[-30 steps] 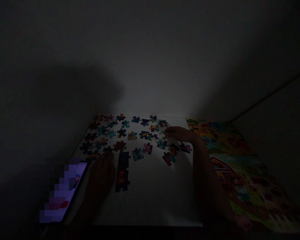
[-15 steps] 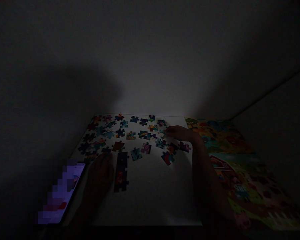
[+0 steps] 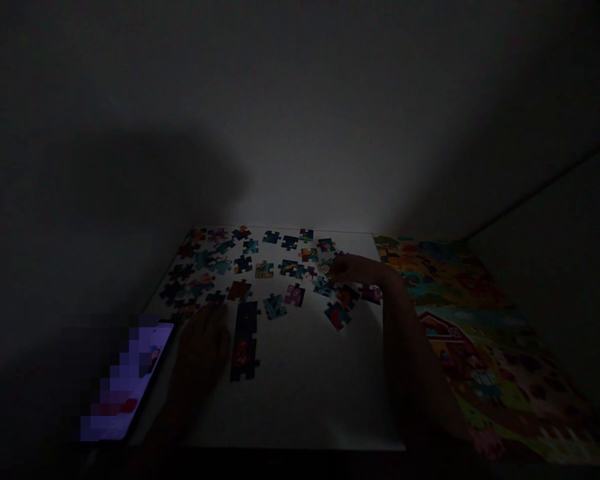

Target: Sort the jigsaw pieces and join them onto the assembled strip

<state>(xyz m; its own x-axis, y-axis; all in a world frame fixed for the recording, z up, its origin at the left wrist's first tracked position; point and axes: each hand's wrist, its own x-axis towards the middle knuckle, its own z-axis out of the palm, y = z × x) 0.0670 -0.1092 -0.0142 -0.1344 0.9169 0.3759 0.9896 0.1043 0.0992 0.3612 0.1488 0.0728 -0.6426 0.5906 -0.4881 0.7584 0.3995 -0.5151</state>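
The right hand (image 3: 354,269) sits slightly lower than in the earlier frame, while the left hand (image 3: 201,343) is about where it was. The right hand is stretched out palm-down, with its fingertips (image 3: 331,268) bunched together among the loose multicoloured cardboard jigsaw pieces (image 3: 264,270). It looks pinched rather than released, but the light is too dim to tell if it grips a piece. Just beyond its wrist side lies a dark purple jigsaw piece (image 3: 371,295), and a red-and-blue jigsaw piece (image 3: 337,315) lies just below the fingers. The left hand is low and spread, resting on or just above the white counter (image 3: 305,407), not visibly grasping anything, though the darkness hides the fingers. Just right of the left hand is a long dark strip of joined jigsaw pieces (image 3: 243,341), lying lengthwise away from the person and apart from the scattered pieces. Those scattered pieces lie flat ahead of the left hand and to the left of the right hand. Left of the left hand is a smartphone (image 3: 127,380) with a lit, pixelated screen. Right of the right hand, past the counter edge, lies a colourful farm-scene picture sheet (image 3: 485,360) with a red barn (image 3: 443,330). A plain shadowed wall (image 3: 300,133) rises behind.
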